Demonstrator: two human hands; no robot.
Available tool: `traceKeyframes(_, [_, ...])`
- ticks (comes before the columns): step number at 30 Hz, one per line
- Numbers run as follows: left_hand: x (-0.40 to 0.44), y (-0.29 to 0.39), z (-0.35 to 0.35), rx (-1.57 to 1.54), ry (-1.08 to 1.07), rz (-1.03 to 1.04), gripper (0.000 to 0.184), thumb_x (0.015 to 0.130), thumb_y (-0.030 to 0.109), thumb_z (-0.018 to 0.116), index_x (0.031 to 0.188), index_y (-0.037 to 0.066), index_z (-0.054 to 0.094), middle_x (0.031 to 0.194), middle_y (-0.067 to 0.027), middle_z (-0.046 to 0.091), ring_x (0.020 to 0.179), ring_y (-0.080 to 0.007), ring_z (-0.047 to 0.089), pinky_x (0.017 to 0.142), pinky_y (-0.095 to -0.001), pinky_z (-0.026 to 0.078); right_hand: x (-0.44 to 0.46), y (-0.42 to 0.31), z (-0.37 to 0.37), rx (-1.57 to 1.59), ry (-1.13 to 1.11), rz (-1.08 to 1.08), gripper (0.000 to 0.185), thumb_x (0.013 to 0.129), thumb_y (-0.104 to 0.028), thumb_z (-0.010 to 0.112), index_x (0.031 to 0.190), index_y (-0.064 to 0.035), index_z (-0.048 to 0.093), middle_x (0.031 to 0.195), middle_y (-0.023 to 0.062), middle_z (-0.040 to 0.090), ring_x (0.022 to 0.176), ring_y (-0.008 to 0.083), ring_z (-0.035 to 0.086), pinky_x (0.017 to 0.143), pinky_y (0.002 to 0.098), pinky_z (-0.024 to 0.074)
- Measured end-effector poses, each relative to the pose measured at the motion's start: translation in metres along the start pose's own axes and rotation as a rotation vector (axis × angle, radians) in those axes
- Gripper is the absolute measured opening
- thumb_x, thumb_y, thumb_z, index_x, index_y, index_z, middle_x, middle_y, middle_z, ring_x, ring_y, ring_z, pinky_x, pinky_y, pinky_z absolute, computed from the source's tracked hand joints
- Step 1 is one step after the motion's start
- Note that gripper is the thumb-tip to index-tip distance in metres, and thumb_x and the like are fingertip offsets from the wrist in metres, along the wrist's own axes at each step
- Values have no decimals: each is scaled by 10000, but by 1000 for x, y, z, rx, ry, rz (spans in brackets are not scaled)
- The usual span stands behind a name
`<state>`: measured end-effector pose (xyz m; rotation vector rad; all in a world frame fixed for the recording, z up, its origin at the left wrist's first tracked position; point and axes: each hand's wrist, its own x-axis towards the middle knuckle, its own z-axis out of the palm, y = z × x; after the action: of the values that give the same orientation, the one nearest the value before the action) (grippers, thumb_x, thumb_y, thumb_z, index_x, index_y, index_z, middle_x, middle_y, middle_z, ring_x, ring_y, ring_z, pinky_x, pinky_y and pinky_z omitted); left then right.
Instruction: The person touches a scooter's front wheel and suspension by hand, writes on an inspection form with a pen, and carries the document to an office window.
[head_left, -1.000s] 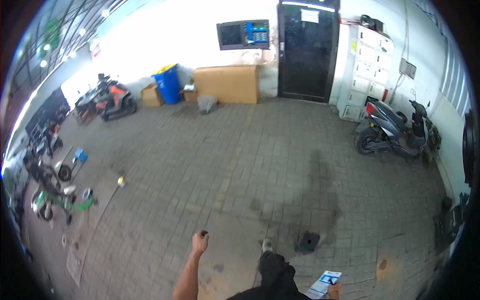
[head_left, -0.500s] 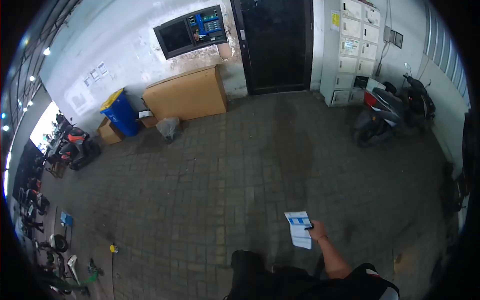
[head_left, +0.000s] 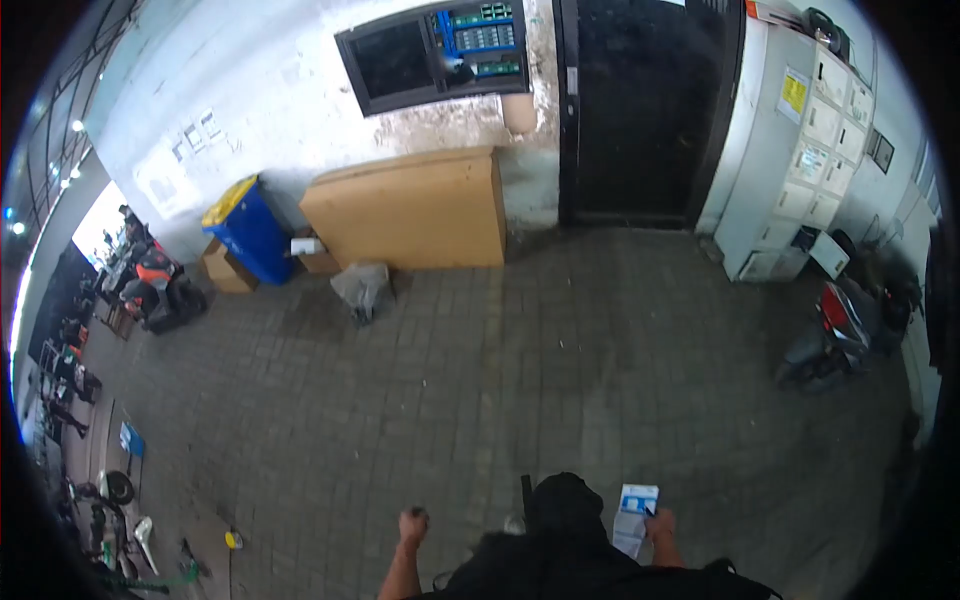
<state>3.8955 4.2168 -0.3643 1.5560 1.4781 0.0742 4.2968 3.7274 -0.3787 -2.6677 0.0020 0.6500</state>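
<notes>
My right hand (head_left: 660, 523), low and right of the middle, is closed on a white paper sheet with blue print (head_left: 631, 528). The sheet hangs down in front of my dark clothes (head_left: 560, 540). A small dark thing shows beside the fingers of that hand; its kind cannot be made out. My left hand (head_left: 412, 527) is out to the left, above the paving. Its fingers are curled closed, with a dark spot at the fingertips that is too small to name.
Ahead are a dark door (head_left: 640, 120), a window opening (head_left: 435, 60), a large cardboard box (head_left: 405, 215), a blue bin (head_left: 250, 235) and a grey plastic bag (head_left: 362, 290). Right: lockers (head_left: 800, 160) and a parked scooter (head_left: 840, 320). More motorbikes (head_left: 160, 285) line the left.
My left hand has come into view. My right hand and the paper have moved lower and slightly right. The door, box and lockers appear closer and farther right.
</notes>
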Motion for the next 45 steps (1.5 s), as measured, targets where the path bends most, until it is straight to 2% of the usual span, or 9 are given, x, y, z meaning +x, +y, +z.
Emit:
traceKeyframes(9, [332,394,-18,-22,256,514,341,889,203,666,1129,-33,716,1003,-235,748,982,-392,734,840,-453,565,283,-202,39,-225,-99,85,334,806,-270,746,1080,-85,792,1098,218,747,1062,388,716,896,473,579])
traceKeyframes(11, [351,391,1,61,131,255,331,889,217,673,1134,-2,718,1044,-231,743,1008,-407,720,857,-469,563,324,-285,17,-133,-58,3,315,808,-284,751,1063,-105,794,1054,229,743,1049,416,707,894,490,574])
traceKeyframes(16, [405,277,52,901,-311,733,290,856,243,668,1088,83,736,1089,-156,725,1029,-374,693,855,-481,569,475,-558,-79,-90,-30,-339,286,817,-178,691,1077,-105,785,1042,233,723,1031,455,678,865,506,556])
traceKeyframes(19, [384,299,59,270,-281,-255,349,862,272,664,1123,44,709,1087,-158,705,1033,-396,681,841,-509,555,558,-680,-104,53,144,-479,270,792,-87,668,1032,-81,791,998,227,725,981,456,684,836,518,548])
traceKeyframes(25, [549,427,52,440,-382,-418,374,889,295,635,1138,22,694,1123,-215,696,1079,-420,668,873,-508,551,663,-887,-122,356,81,-709,361,695,129,560,925,-42,780,857,202,720,803,339,712,734,383,549])
traceKeyframes(30, [784,554,32,859,-263,262,398,912,314,612,1151,3,681,1153,-263,688,1119,-441,657,900,-507,548,698,-1056,-156,430,-16,-924,300,695,130,557,849,-32,757,801,170,698,728,294,686,659,361,510])
traceKeyframes(34, [909,883,5,243,128,692,316,928,203,645,1155,-15,647,1034,-278,694,1031,-483,654,876,-544,524,741,-1185,-221,484,-90,-1156,182,717,89,597,822,-16,701,816,151,674,726,303,669,646,370,492])
traceKeyframes(41, [1010,1356,4,463,537,1424,270,923,93,637,1178,5,612,1156,-161,625,1150,-364,565,985,-459,462,917,-1430,-291,327,-69,-1618,73,791,-7,622,861,-26,623,888,130,639,773,301,634,667,352,482])
traceKeyframes(45, [1064,1401,26,652,483,1379,350,920,233,647,1193,19,602,1086,-160,606,1080,-352,573,1032,-474,427,971,-1488,-288,139,-36,-1743,46,804,-10,604,847,-4,619,915,166,627,826,376,657,702,386,521])
